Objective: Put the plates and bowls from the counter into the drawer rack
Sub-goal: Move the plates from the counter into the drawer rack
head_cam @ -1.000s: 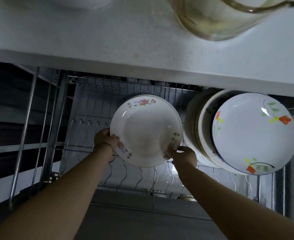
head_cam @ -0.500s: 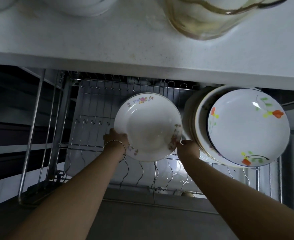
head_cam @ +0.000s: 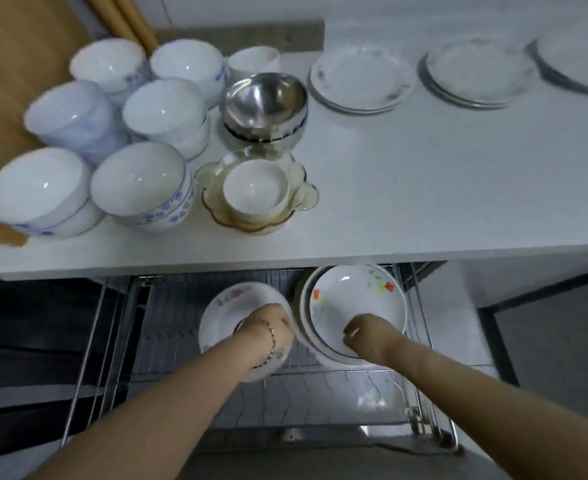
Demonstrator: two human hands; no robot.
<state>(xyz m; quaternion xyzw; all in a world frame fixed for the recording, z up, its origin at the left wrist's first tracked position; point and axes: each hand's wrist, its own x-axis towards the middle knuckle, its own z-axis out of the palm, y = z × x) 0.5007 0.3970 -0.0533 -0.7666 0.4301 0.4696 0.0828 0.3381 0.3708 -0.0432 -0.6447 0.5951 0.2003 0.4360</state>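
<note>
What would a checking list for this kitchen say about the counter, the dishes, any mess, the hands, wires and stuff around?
Surface: white counter above the open drawer.
Job's things: white bowls stacked left; steel bowls; small bowl in glass dish; plate stacks behind; pink-flower plate and orange-flower plates upright in drawer rack.
Clutter: nothing seen.
Hands: left hand grips pink-flower plate; right hand curled before orange-flower plates, contact unclear.
Cables: nothing seen.
Surroundings: wooden board at left.
</note>
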